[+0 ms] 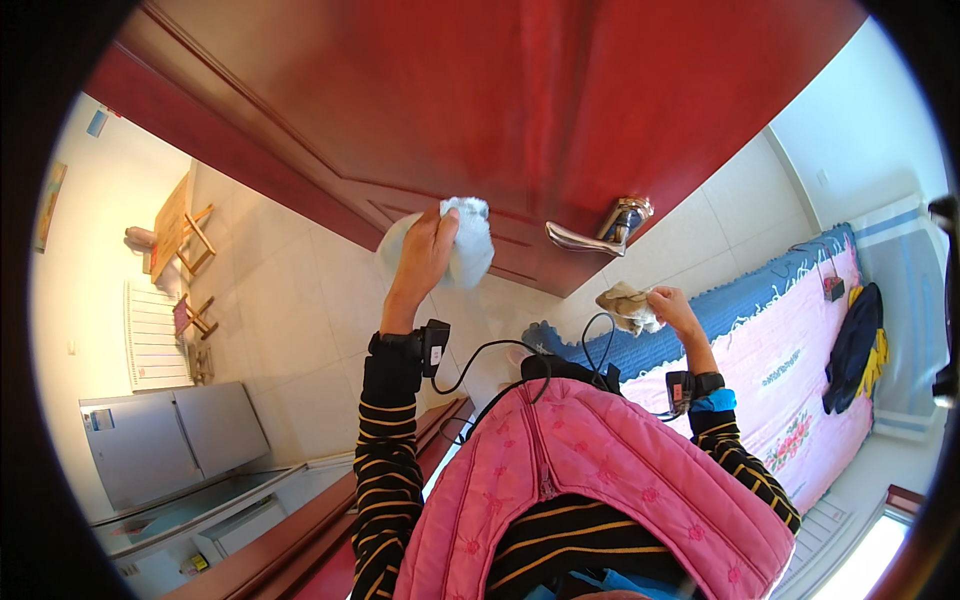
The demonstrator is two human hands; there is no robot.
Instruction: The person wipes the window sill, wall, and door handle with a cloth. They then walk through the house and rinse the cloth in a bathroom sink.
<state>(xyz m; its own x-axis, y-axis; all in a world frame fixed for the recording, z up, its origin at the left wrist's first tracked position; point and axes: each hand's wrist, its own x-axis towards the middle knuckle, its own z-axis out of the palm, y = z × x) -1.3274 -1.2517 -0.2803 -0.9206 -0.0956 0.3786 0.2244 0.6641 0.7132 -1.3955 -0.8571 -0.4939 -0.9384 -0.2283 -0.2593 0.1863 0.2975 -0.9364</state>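
In my left hand (pixel 429 247) is a pale fluffy cloth (pixel 471 247), gripped between thumb and fingers. It hangs in front of a red wooden door (pixel 480 112); I cannot tell whether it touches the door. My right hand (pixel 673 309) pinches a crumpled brown and white cloth (pixel 628 307) below the door's edge. A shiny metal lever handle (pixel 589 236) on the door lies between the two hands, nearer the right one. Both wrists carry black strapped devices with cables running to my body.
On the right is a bed with a pink floral cover (pixel 742 390), dark and yellow clothing (pixel 855 352) on it. A refrigerator (pixel 172 442), a radiator (pixel 156 334), a wooden table (pixel 171 225) and a folding stool (pixel 193 315) stand left. Tiled floor (pixel 277 285) extends past the door.
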